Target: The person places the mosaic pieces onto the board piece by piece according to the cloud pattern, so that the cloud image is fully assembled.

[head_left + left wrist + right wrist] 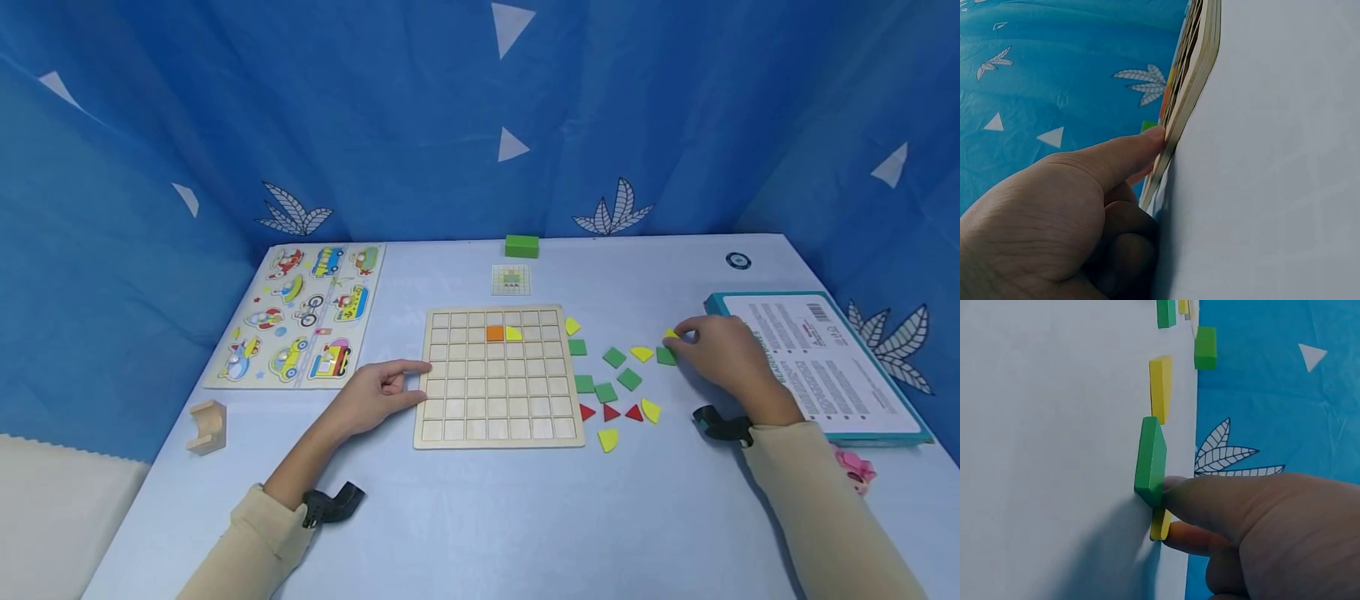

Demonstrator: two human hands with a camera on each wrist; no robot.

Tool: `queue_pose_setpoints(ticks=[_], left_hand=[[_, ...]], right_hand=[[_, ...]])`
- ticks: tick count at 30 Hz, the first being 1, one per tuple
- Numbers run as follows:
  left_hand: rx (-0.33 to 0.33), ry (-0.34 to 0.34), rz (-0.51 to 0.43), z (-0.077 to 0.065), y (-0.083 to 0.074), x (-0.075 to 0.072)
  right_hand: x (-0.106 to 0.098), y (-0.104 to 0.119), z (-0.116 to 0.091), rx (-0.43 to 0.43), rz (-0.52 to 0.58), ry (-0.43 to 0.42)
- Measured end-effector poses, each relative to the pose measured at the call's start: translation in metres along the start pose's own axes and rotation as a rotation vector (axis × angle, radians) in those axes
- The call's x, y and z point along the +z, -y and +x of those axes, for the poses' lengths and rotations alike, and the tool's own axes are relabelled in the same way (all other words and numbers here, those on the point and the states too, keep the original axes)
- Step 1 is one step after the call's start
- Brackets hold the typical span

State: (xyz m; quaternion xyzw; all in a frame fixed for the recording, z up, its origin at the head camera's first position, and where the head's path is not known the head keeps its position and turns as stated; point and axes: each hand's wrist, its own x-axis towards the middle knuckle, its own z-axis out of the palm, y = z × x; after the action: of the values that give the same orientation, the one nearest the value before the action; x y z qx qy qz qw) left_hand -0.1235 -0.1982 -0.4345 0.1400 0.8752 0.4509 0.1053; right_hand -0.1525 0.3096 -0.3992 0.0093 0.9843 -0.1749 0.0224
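A wooden grid board (497, 440) lies in front of me, with an orange square (495, 333) and a yellow quarter-circle (513, 334) side by side in its cells. My left hand (375, 393) touches the board's left edge with thumb and index fingertips, its other fingers bent; the left wrist view shows the thumb (1125, 156) against the rim. Right of the board, my right hand (723, 354) pinches a yellow quarter-circle piece (671, 333) between thumb and index finger. A green square (1150, 462) sits right at that thumb, partly covering the yellow piece in the right wrist view.
Several loose green squares (629, 379), yellow quarter-circles (608, 439) and red triangles (611, 412) lie right of the board. A pattern card (511, 280) and green block (522, 246) stand behind it. A vehicle puzzle (300, 317) and wooden block (207, 427) are left, a teal-edged box (817, 358) right.
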Motion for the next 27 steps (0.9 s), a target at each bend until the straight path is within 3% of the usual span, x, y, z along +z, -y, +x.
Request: queue_pose_setpoints(ticks=[11, 27], left_hand=[[0.005, 0.0, 0.003, -0.001, -0.0006, 0.0007], [-0.004, 0.001, 0.007, -0.0008, -0.0023, 0.0008]], right_hand=[[0.0055, 0.0007, 0.0022, 0.028, -0.017, -0.002], [0.0079, 0.0042, -0.0004, -0.054, -0.018, -0.059]])
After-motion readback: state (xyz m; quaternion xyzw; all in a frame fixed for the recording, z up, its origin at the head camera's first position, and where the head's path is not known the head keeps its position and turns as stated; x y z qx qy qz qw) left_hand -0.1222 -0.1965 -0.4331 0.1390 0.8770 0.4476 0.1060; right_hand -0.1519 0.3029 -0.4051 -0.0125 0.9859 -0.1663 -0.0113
